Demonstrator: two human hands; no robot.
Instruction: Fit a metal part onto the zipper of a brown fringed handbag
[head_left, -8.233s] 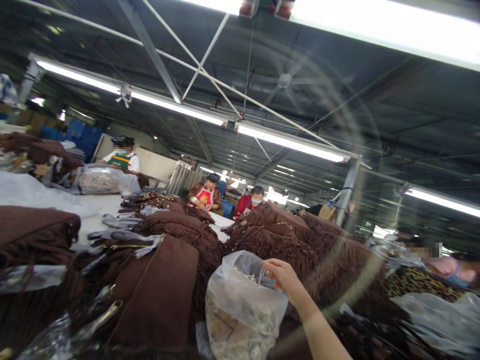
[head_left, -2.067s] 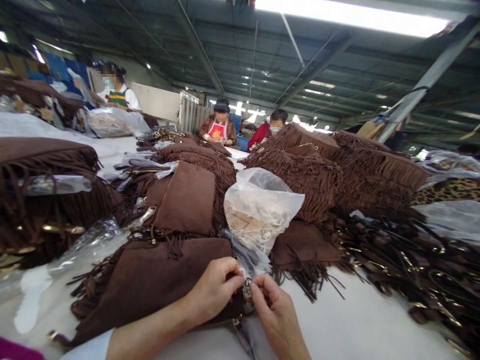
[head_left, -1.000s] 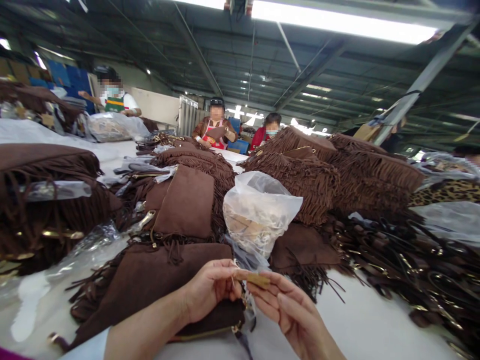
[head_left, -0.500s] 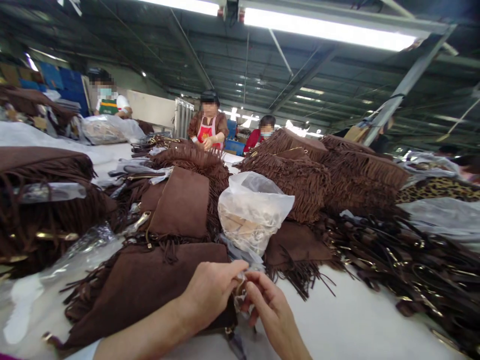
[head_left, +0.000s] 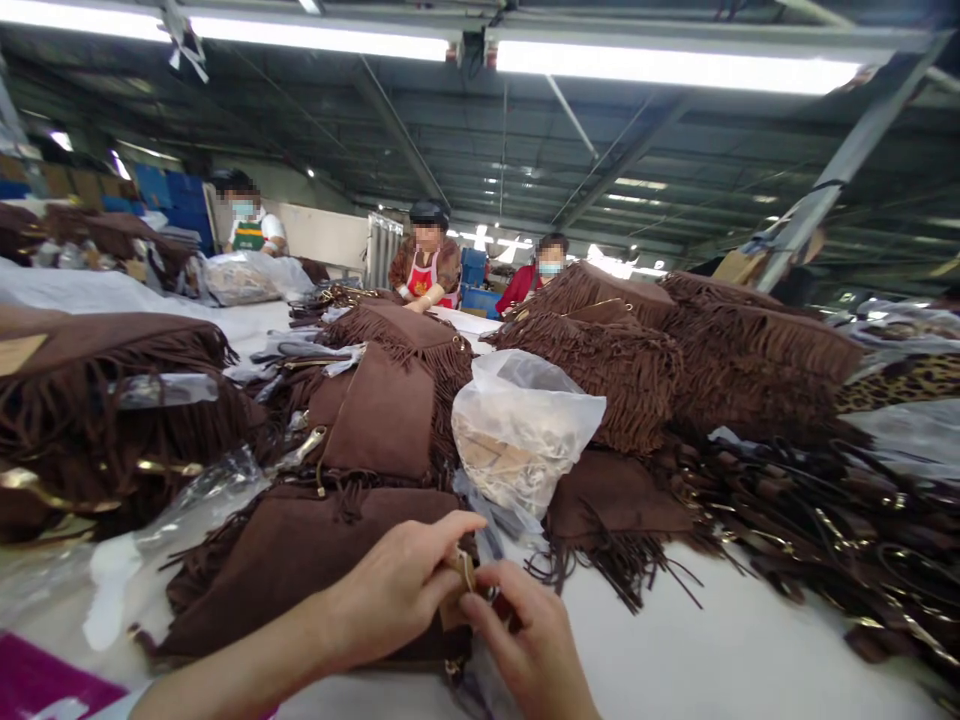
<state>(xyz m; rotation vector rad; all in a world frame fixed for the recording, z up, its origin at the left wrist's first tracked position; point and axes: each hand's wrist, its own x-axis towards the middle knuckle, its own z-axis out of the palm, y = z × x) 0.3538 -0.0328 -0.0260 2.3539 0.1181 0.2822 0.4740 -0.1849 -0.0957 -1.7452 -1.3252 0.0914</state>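
Head view: the brown bag [head_left: 300,560] lies toward seven o'clock; at six, your left hand [head_left: 394,590] pinches the tan tag [head_left: 454,598], your right hand [head_left: 536,630] curled at its three-o'clock edge, grip hidden. Best steady left, work gently right.

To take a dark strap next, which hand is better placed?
Probably the right hand: it is nearer the strap pile, while the left hand is farther, over the brown bag. Both are at the tan piece.

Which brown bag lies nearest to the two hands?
The fringed brown bag at the front, partly hidden by the left hand; the other bags lie farther away.
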